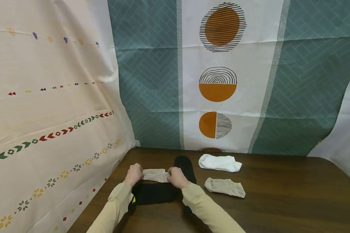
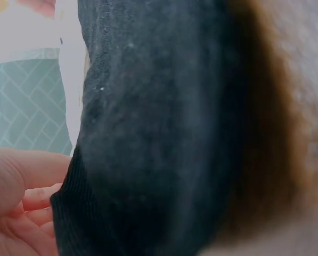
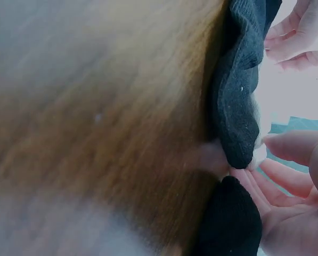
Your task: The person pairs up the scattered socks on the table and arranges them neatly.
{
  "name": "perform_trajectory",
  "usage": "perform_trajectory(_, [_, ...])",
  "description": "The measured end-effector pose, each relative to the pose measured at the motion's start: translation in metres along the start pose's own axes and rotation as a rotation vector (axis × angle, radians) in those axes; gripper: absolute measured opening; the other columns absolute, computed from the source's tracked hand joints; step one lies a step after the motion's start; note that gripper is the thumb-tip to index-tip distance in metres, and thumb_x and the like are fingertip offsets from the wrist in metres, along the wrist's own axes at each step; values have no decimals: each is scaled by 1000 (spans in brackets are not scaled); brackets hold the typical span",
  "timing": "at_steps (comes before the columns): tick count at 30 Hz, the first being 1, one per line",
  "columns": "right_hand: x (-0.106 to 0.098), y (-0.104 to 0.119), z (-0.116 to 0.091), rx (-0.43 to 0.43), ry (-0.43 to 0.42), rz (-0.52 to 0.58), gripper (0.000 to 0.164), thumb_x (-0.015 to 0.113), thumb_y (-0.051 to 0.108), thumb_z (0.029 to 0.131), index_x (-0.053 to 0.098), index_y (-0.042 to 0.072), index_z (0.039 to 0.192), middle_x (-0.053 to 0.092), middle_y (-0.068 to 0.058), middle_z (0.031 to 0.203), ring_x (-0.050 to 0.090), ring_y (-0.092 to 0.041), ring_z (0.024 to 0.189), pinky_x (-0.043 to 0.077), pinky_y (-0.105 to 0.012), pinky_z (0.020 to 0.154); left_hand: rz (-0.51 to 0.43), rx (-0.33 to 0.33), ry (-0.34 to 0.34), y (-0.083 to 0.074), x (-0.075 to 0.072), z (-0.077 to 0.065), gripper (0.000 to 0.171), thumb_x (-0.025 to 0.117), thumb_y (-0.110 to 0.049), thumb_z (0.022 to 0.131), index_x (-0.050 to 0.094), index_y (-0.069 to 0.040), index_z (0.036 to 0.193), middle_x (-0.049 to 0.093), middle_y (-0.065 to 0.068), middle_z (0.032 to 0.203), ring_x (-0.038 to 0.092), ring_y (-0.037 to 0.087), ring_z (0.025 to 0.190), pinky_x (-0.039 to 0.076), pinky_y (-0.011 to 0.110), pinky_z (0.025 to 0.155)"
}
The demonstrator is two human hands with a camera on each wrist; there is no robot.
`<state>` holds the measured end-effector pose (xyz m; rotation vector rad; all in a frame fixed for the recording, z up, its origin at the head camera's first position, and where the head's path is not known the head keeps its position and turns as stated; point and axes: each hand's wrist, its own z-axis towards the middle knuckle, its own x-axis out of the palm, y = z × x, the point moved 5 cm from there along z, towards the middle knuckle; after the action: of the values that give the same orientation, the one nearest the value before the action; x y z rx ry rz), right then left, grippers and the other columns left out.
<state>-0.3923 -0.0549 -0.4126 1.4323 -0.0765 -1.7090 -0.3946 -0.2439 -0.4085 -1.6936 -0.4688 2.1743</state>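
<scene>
A light beige sock (image 1: 155, 175) stretches sideways between my two hands. My left hand (image 1: 134, 174) pinches its left end, and my right hand (image 1: 177, 177) has the right end between thumb and fingers. Just nearer to me lies a black sock (image 1: 156, 193), laid out sideways along the beige one. In the left wrist view this black sock (image 2: 153, 117) fills the middle and hides part of the left fingers. From the right wrist, the thumb and fingers of the right hand (image 3: 297, 202) meet at the pale fabric beside the black sock (image 3: 236, 106).
Another black sock (image 1: 184, 165) lies lengthwise beyond my right hand. To the right, a white sock (image 1: 220, 162) lies behind a second beige sock (image 1: 225, 187) on the dark wooden table (image 1: 280, 194). Patterned curtains (image 1: 148, 81) hang at the back and left.
</scene>
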Motion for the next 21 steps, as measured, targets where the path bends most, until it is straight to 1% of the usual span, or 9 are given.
perform_trajectory(3, [0, 0, 0, 34, -6, 18, 17, 60, -9, 70, 62, -8, 87, 60, -11, 79, 48, -16, 68, 43, -30, 63, -3, -13, 5, 0, 1, 0, 36, 62, 8, 70, 41, -10, 49, 35, -2, 46, 35, 15, 43, 32, 28, 45])
perform_trajectory(7, [1, -1, 1, 70, -12, 10, 14, 59, -10, 70, 62, -6, 84, 58, -8, 75, 46, -16, 65, 42, -29, 60, -25, -1, -1, 0, 2, -1, 41, 60, 8, 71, 36, -13, 47, 29, -4, 43, 30, 13, 40, 30, 27, 43])
perform_trajectory(9, [1, -2, 1, 89, -18, 3, 10, 59, -9, 71, 61, -3, 79, 56, -6, 71, 45, -15, 61, 41, -28, 57, -32, 14, -6, 0, 2, -1, 41, 59, 9, 72, 35, -13, 47, 28, -5, 43, 29, 12, 40, 29, 26, 43])
perform_trajectory(11, [2, -2, 0, 100, -19, 10, 6, 60, -7, 76, 61, -1, 74, 55, -4, 65, 46, -13, 55, 41, -27, 52, -47, 12, 1, 0, 3, -1, 40, 57, 9, 72, 35, -14, 46, 29, -5, 42, 29, 11, 39, 29, 26, 42])
perform_trajectory(14, [3, -1, -1, 109, -22, 29, 14, 61, -3, 80, 60, 2, 67, 51, -1, 57, 45, -11, 47, 39, -26, 46, -66, -3, 19, 0, 3, -1, 40, 55, 10, 74, 37, -13, 46, 32, -4, 40, 30, 11, 37, 29, 26, 42])
perform_trajectory(16, [5, -1, -2, 111, -22, 37, 17, 61, -1, 82, 60, 3, 65, 49, 0, 54, 44, -10, 44, 38, -25, 45, -75, -13, 29, 0, 3, -2, 41, 54, 10, 75, 37, -13, 46, 34, -4, 39, 30, 11, 36, 29, 26, 41])
perform_trajectory(21, [4, 0, -2, 110, -48, 26, 17, 62, -4, 79, 57, 3, 65, 48, 1, 56, 43, -11, 45, 38, -26, 45, -71, -27, 27, 1, 2, -3, 41, 55, 9, 75, 36, -13, 46, 34, -3, 39, 30, 12, 37, 29, 26, 41])
